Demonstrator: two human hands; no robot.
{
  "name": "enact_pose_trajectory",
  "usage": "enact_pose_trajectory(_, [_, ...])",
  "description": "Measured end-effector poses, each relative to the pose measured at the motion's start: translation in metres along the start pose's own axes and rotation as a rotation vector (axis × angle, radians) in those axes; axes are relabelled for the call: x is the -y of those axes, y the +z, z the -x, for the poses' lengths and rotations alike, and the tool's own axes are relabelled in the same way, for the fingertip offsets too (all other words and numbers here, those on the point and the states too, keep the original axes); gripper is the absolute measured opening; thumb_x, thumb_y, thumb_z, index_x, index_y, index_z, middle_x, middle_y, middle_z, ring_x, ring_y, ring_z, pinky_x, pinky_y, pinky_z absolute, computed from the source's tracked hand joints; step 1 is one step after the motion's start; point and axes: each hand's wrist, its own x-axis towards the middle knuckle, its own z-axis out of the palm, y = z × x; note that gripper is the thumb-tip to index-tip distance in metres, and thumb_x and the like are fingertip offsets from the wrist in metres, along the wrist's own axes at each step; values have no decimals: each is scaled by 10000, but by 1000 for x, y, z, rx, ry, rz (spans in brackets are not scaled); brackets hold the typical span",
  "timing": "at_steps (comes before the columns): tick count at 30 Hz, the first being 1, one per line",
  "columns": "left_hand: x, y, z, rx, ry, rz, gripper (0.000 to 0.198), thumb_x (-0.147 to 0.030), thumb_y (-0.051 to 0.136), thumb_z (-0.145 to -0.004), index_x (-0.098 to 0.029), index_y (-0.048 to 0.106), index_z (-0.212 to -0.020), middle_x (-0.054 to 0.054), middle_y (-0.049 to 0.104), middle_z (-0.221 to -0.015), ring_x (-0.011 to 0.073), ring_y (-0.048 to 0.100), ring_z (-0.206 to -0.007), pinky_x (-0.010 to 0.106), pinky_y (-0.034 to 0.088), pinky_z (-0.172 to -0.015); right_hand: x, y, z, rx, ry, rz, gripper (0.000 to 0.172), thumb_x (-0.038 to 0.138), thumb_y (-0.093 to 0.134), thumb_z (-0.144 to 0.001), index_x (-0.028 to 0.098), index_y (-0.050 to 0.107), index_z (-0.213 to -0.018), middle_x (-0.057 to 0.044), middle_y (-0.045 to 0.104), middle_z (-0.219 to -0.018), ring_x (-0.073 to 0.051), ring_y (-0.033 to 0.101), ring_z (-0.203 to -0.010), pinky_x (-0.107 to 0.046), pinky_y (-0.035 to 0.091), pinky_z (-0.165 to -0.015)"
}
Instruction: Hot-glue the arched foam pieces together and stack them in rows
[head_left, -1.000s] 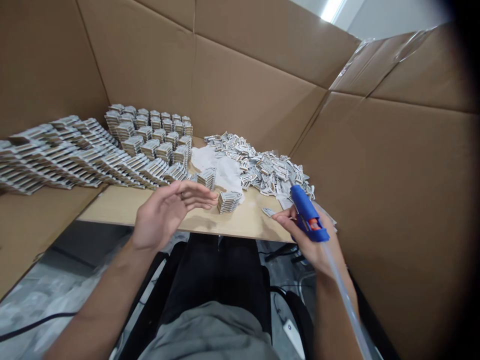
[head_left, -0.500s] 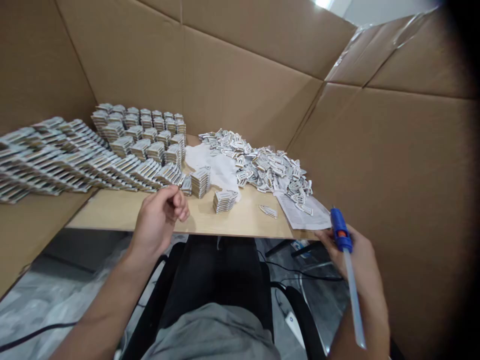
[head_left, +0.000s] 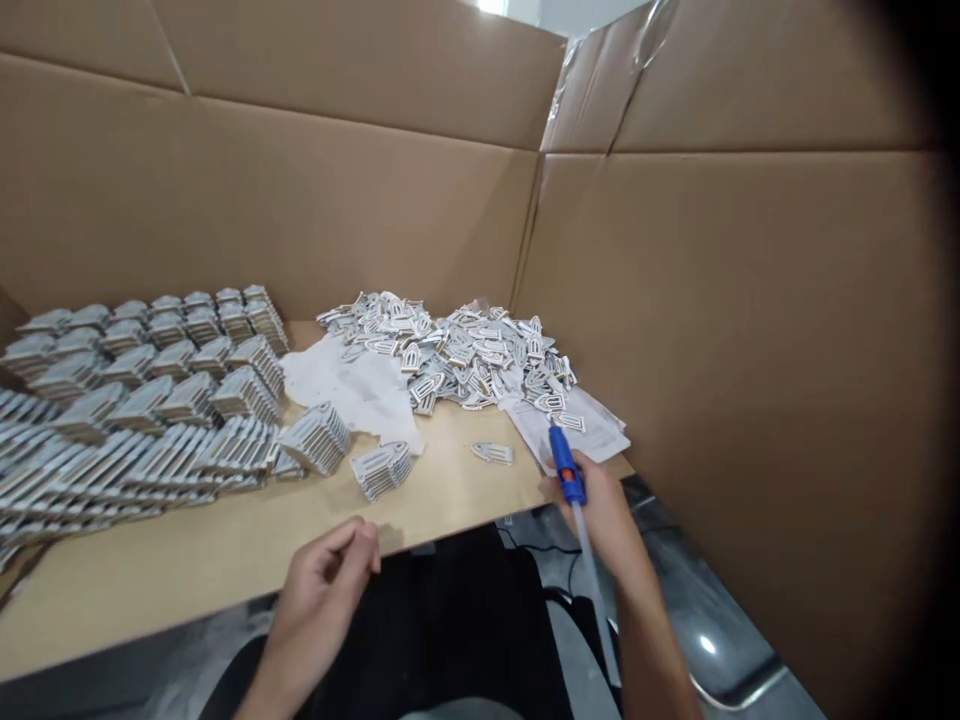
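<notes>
My right hand (head_left: pixel 600 505) is wrapped round a blue hot glue gun (head_left: pixel 568 468), with a long translucent glue stick (head_left: pixel 597 590) trailing from its back end. Its nozzle points at the printed paper beside the heap. My left hand (head_left: pixel 326 580) hovers at the table's front edge, fingers curled and thumb pressed against them, with nothing visible in it. Closest to it is a short stack of grey-white arch-shaped pieces (head_left: pixel 382 470). Between the hands, farther back, a single arch-shaped piece (head_left: pixel 493 453) lies flat on the table.
A loose heap of arch-shaped pieces (head_left: pixel 480 350) lies at the back, partly on white paper (head_left: pixel 352 390). Many stacked rows (head_left: pixel 150 400) fill the left side, with another stack (head_left: pixel 319 438) at their right end. Cardboard walls (head_left: pixel 337 210) enclose the wooden table (head_left: pixel 247 530).
My view has swung to the right. My right hand has brought the glue gun inward, over the paper's front edge. My left hand has moved back from the stacks, still closed.
</notes>
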Motion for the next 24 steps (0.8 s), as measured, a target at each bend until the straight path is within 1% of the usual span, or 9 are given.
enact_pose_trajectory(4, [0, 34, -21, 110, 75, -107, 524, -603, 472, -1026, -188, 514, -708, -32, 399, -631, 129, 415, -608, 233, 337, -590, 12, 29, -21, 12, -83, -38, 263, 291, 626, -873, 163, 651, -1102, -126, 727, -1067, -291, 654, -995, -407, 511, -908])
enact_pose_trajectory(6, [-2, 51, -33, 181, 101, -183, 489, -543, 448, -1047, -191, 489, -710, -22, 425, -667, 135, 436, -645, 236, 346, -615, 24, 41, -33, 52, -112, -46, 194, 181, 612, -852, 184, 651, -1042, -100, 718, -1029, -275, 628, -992, -387, 498, -909])
enact_pose_trajectory(9, [-1, 75, -53, 240, 147, -295, 455, -483, 452, -1050, -198, 445, -695, -26, 420, -642, 132, 404, -616, 249, 315, -597, 36, 53, -49, 133, -94, -8, 207, 45, 546, -828, 205, 630, -929, -91, 708, -970, -271, 603, -963, -374, 473, -871])
enact_pose_trajectory(12, [3, 92, -72, 256, 153, -300, 423, -456, 438, -1058, -194, 569, -752, 10, 573, -696, 161, 532, -669, 256, 397, -649, 37, 60, -59, 170, -56, 9, 189, 35, 566, -816, 196, 606, -905, -98, 688, -942, -275, 601, -928, -377, 459, -841])
enact_pose_trajectory(14, [6, 99, -84, 246, 132, -244, 399, -469, 434, -1060, -192, 707, -969, 67, 718, -899, 209, 661, -839, 279, 491, -780, 33, 61, -59, 190, -35, -55, 135, 91, 599, -847, 187, 606, -941, -87, 674, -933, -265, 609, -900, -367, 465, -812])
enact_pose_trajectory(16, [6, 104, -92, 209, 88, -183, 443, -510, 461, -1045, -191, 733, -1189, 116, 759, -1097, 259, 700, -1032, 326, 527, -925, 31, 59, -56, 233, 12, -177, 107, 189, 626, -896, 185, 607, -1002, -52, 650, -889, -225, 605, -803, -331, 475, -737])
enact_pose_trajectory(17, [5, 105, -95, 195, 61, -150, 477, -536, 473, -1035, -186, 732, -1229, 128, 763, -1125, 275, 701, -1073, 345, 534, -958, 32, 56, -52, 251, 39, -246, 141, 220, 628, -911, 184, 606, -1046, -32, 632, -862, -201, 593, -747, -309, 478, -698])
enact_pose_trajectory(21, [-1, 110, -101, 171, -31, -14, 531, -637, 496, -1001, -174, 756, -1015, 115, 764, -955, 275, 706, -933, 344, 569, -868, 46, 46, -37, 376, 13, -433, 263, 254, 666, -915, 207, 618, -1170, -51, 674, -1002, -199, 641, -831, -300, 530, -766])
enact_pose_trajectory(24, [3, 110, -100, 46, -76, 13, 564, -688, 500, -981, -182, 700, -832, 86, 719, -809, 244, 673, -801, 315, 559, -781, 56, 47, -30, 456, -3, -501, 357, 274, 684, -926, 251, 624, -1277, -53, 710, -1117, -210, 683, -928, -288, 553, -825])
